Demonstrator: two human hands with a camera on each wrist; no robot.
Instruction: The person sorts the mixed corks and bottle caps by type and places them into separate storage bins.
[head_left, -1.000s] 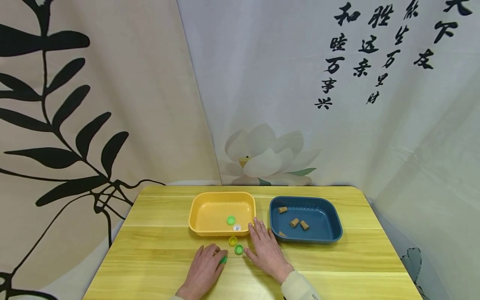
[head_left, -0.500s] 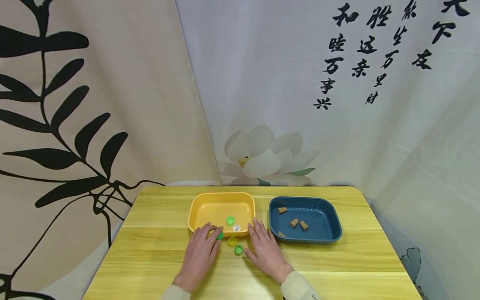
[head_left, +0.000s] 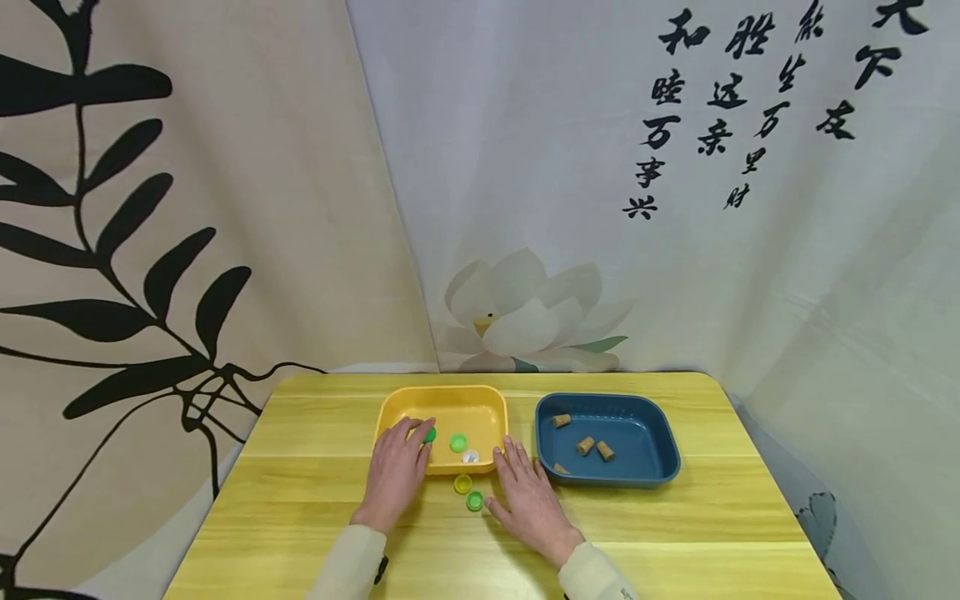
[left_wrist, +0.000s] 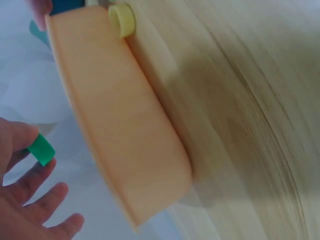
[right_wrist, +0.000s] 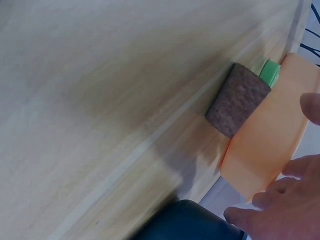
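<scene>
My left hand (head_left: pixel 397 467) pinches a green bottle cap (left_wrist: pixel 42 149) between thumb and index finger, above the left part of the yellow tray (head_left: pixel 480 412); its other fingers spread loosely. Inside that tray lie a light green cap (head_left: pixel 458 442) and a whitish cap (head_left: pixel 471 457). My right hand (head_left: pixel 534 508) is stretched out with fairly straight fingers, fingertips right at the tray's front right corner. Close to it in the right wrist view is a cork (right_wrist: pixel 237 100), hidden from the head view. A yellow cap (head_left: pixel 462 484) and another green cap (head_left: pixel 475 501) lie between the hands.
A dark blue tray (head_left: pixel 637 442) stands right of the yellow one, holding several corks such as this cork (head_left: pixel 585 447). Both trays are on a wooden table (head_left: pixel 262 500), with a printed cloth (head_left: pixel 562 167) hanging behind its back edge.
My left hand has carried the green cap from the table forward over the yellow tray's front rim. My right hand has stayed in place.
</scene>
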